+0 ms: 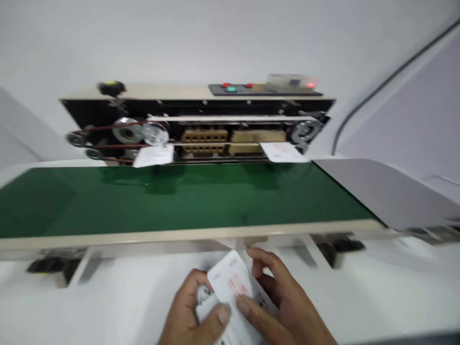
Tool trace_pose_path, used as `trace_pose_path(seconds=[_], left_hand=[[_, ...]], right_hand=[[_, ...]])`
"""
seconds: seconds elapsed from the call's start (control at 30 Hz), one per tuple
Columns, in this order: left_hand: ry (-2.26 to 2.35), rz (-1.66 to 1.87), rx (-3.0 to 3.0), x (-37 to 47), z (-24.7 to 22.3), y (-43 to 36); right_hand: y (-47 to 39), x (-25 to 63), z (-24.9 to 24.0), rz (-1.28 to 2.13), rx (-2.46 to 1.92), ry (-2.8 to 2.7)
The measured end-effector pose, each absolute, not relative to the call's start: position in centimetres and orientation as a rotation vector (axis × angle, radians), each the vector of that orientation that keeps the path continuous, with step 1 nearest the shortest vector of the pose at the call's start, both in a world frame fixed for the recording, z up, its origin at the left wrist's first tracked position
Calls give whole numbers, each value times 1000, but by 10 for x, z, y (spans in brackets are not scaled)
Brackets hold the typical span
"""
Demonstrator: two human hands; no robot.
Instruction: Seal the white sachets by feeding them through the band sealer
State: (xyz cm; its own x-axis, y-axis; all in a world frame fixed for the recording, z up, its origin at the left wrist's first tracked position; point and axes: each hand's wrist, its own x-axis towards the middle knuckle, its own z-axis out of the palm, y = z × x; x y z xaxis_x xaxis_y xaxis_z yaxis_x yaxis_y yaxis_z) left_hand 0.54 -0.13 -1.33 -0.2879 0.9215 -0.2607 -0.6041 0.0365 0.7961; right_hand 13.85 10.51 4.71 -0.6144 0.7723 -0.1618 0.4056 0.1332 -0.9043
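My left hand point(190, 311) and my right hand point(283, 302) meet low in the middle of the view, both closed on a small white packet with red print point(232, 282). The left thumb presses on its front, and the right fingers hold its right edge. The packet is tilted above the white table point(108, 297), just in front of a machine with a green conveyor belt point(172, 196). Two similar white packets point(154, 155) point(282, 152) lie at the far edge of the belt, their tops under the machine's black head point(201, 124).
The machine has a control panel with red and green buttons point(233, 88) on top and a yellow-topped knob point(111, 87) at the left. A grey chute point(381, 191) slopes off the belt's right end. A black cable point(377, 91) runs up the wall.
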Motion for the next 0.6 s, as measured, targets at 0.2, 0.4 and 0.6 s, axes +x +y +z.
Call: trace_pose_path(seconds=[0.2,0.4,0.6], left_hand=[[1324,1289,357,-6,5,-13],[1469,1201,394,0,16,-13],[1533,1169,448,-3,11,-14]], right_hand=[[97,147,49,1925,-1102,-1650],[103,152,53,1944,-897,-1871],[107,162,60,1740,-985,-1914]])
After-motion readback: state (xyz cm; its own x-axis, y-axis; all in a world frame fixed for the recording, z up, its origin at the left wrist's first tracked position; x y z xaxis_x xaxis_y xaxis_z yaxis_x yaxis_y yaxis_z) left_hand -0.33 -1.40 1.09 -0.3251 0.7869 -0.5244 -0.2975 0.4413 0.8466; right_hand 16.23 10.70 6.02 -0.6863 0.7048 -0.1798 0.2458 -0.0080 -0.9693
